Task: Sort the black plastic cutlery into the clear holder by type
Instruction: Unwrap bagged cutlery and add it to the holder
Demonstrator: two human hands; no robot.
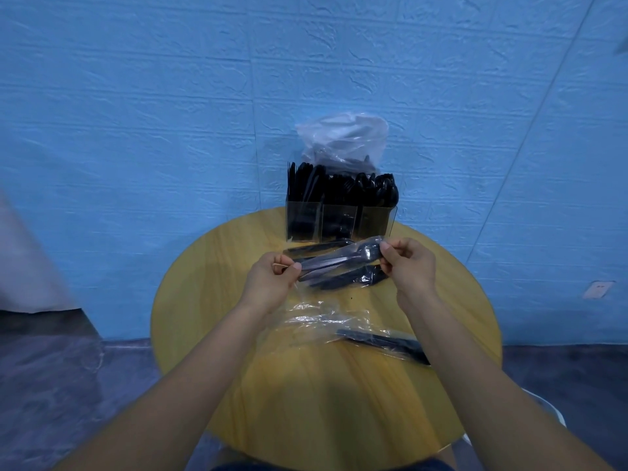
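Because the cutlery comes sealed in a thin wrapper, both hands hold one wrapped cutlery packet point(339, 258) up over the round wooden table point(210, 334). The left hand point(272, 282) pinches one end and the right hand point(407, 263) pinches the other, probably to tear it open. The clear holder point(339, 220) stands at the far edge, already full of black cutlery in three slots. More wrapped packets point(346, 278) lie just under the hands, and another packet point(384, 345) lies nearer, beside an empty wrapper point(316, 317). A plastic bag point(343, 141) sits behind the holder.

Head view looks down, close, over a round table point(210, 334) (wide-angle).
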